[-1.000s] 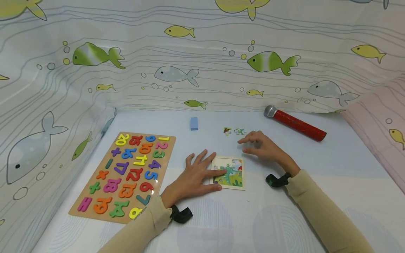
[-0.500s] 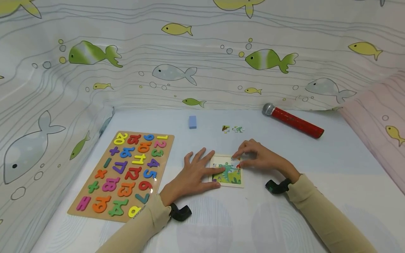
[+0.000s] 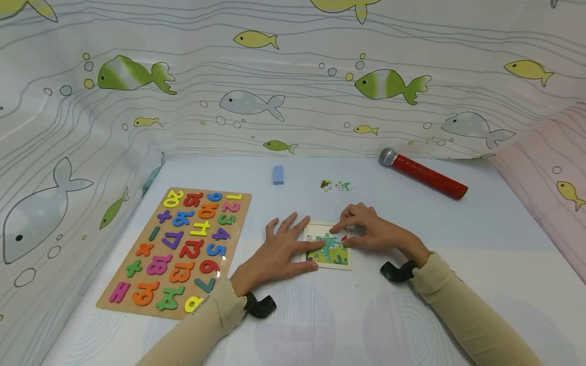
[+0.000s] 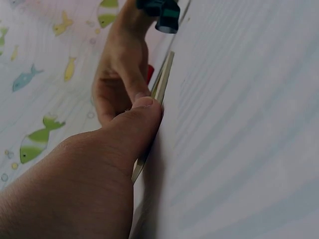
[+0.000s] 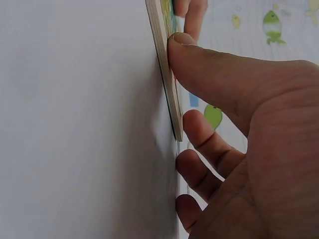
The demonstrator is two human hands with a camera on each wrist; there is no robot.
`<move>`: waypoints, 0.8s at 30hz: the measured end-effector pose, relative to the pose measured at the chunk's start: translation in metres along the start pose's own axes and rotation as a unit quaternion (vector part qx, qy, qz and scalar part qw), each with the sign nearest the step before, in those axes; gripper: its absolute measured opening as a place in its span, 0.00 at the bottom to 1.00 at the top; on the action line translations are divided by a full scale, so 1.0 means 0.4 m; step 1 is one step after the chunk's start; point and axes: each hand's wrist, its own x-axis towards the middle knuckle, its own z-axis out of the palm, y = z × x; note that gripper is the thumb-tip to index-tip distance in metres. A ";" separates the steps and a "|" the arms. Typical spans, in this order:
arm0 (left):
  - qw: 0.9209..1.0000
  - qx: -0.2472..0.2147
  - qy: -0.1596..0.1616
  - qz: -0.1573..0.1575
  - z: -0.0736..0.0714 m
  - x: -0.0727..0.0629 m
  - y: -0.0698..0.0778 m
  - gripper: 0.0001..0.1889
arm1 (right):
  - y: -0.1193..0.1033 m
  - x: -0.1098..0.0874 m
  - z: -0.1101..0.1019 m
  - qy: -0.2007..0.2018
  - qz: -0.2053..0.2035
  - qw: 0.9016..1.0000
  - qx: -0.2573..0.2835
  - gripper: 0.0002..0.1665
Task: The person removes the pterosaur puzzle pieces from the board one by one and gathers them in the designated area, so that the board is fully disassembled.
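Observation:
A small wooden puzzle tray (image 3: pixel 318 227) with a green dinosaur picture lies on the table between both hands. My left hand (image 3: pixel 279 254) rests with fingers spread across its left side. The index finger lies over the picture, and the thumb is at the near edge. At the tray's upper right, my right hand (image 3: pixel 377 230) has its bent index finger and thumb on either side of a puzzle piece (image 3: pixel 341 236). Seen from the right wrist, the thumb (image 5: pixel 209 67) presses on the picture side, near the tray edge (image 5: pixel 167 74). Other fingertips hang just past that edge.
Two loose puzzle pieces, one brown and green (image 3: pixel 325 185) and one white and green (image 3: pixel 344 186), lie beyond the tray. A blue block (image 3: pixel 278 175) stands farther left. A number board (image 3: pixel 229 244) lies at left, a red microphone (image 3: pixel 426 175) at back right.
My right hand has come down and left from above the table onto the tray's upper right, its finger and thumb now at a piece. The left hand has stayed in place.

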 end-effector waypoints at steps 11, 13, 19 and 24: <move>1.000 0.001 0.003 0.002 0.003 -0.002 0.000 0.29 | -0.008 -0.002 0.002 0.004 -0.001 1.000 0.011 0.16; 1.000 0.002 0.002 0.001 0.004 -0.002 -0.001 0.29 | -0.010 -0.001 0.002 0.005 -0.005 1.000 0.014 0.16; 1.000 0.000 0.003 0.001 0.006 -0.002 -0.001 0.29 | -0.011 0.000 0.001 0.007 -0.006 1.000 0.019 0.20; 1.000 -0.001 0.004 0.001 0.007 -0.002 -0.002 0.29 | -0.004 -0.001 0.000 0.019 -0.007 0.999 0.033 0.30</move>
